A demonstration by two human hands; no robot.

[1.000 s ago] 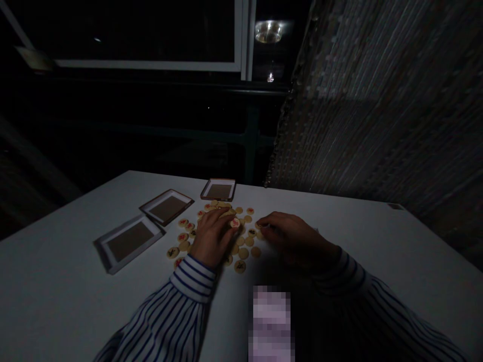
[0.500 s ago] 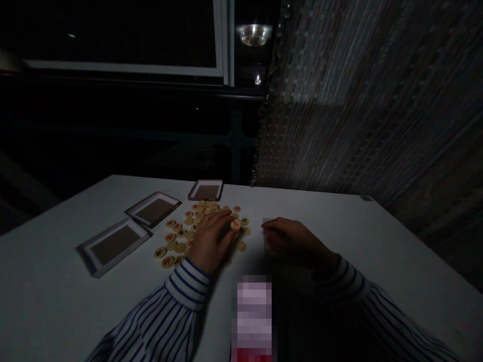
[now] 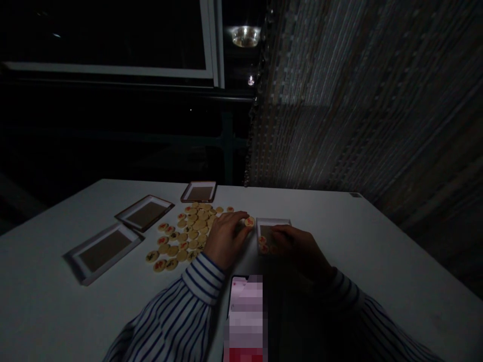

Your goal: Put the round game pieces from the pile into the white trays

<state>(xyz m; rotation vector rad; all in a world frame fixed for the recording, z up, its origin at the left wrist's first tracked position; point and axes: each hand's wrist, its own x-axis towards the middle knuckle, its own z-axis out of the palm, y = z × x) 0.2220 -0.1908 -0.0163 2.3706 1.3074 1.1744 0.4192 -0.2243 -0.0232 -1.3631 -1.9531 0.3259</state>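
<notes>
Between thumb and fingertips, my left hand (image 3: pixel 226 240) pinches a round wooden Chinese chess piece (image 3: pixel 249 221) with a red character facing up. It is held at the left edge of a small shallow box (image 3: pixel 273 220) with pale walls. My right hand (image 3: pixel 304 249) is over the right side of that box, its fingers curled together; whatever they may hold is hidden. Inside the box lie a few pieces, red-marked ones (image 3: pixel 263 244) among them. Left of my left hand spreads a loose pile of chess pieces (image 3: pixel 193 234), some blank side up, others with red or black characters.
Three more shallow boxes lie on the white table: one at the left (image 3: pixel 105 251), one behind it (image 3: pixel 145 212), one near the far edge (image 3: pixel 199 192). A phone (image 3: pixel 237 291), partly blurred out, is in front of me. A bead curtain (image 3: pixel 320 100) hangs behind.
My left hand has moved right with the chess piece, up to the small box. My right hand has shifted off the box's left part, so the box and pieces inside show. The view has turned slightly.
</notes>
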